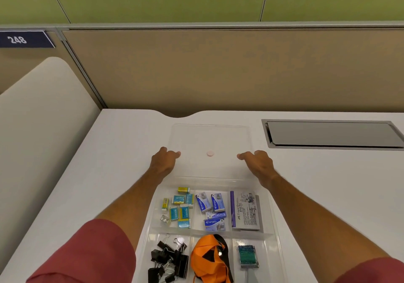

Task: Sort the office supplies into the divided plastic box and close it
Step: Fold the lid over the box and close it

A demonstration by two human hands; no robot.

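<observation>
A person is gripping the clear lid (209, 142), lying open flat on the bench (306, 195) beyond the filled divided box (272, 234), with the left hand (165, 159) and right hand (258, 162) pinching its opposite side edges.

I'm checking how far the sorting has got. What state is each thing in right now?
Divided plastic box: open, compartments filled.
Clear lid: folded back flat on the desk, gripped at both side edges.
Left hand: on the lid's left edge.
Right hand: on the lid's right edge.
Black binder clips: piled in the near left compartment.
Orange lanyard: bunched in the near middle compartment.
Blue staple boxes: loose in the far middle compartment.
</observation>
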